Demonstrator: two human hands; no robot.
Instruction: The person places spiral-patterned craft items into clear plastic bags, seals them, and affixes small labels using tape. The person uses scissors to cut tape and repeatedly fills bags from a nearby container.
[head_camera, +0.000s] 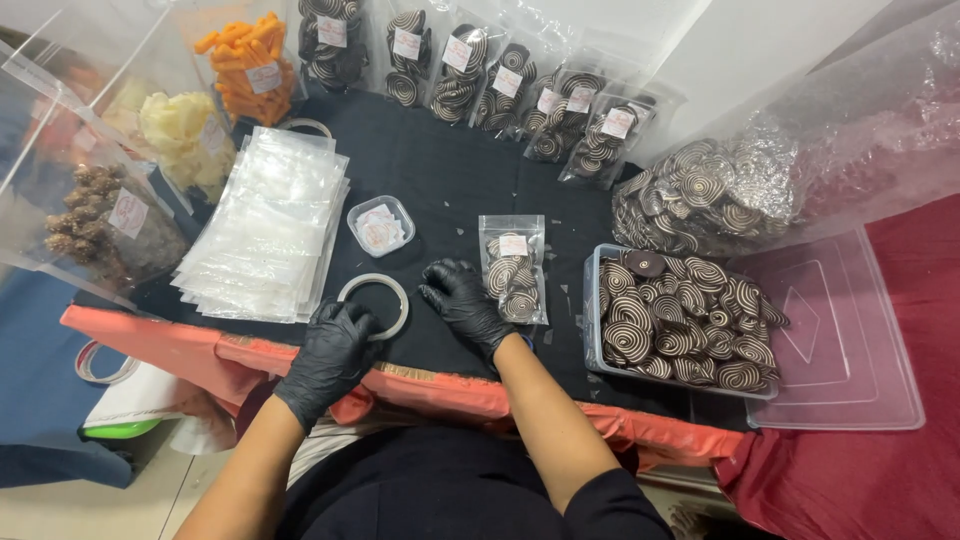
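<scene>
One pouch filled, tape in hand

Left hand (335, 345) rests on the clear tape ring (374, 305); right hand (465, 300), loose and holding nothing, touches the filled clear pouch of striped spiral biscuits (513, 268) at three o'clock; the clear plastic tub of biscuits (680, 325) remains full.

stacked empty bags (265, 230); labels tub (380, 226); cookie bin (680, 322); clear lid (840, 340)

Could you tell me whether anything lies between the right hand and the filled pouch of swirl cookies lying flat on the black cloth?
Nothing visible does. The right hand rests on the black cloth just beside the filled pouch, its fingertips close to the pouch's edge. The tape roll lies on the other side, by the left hand.
</scene>
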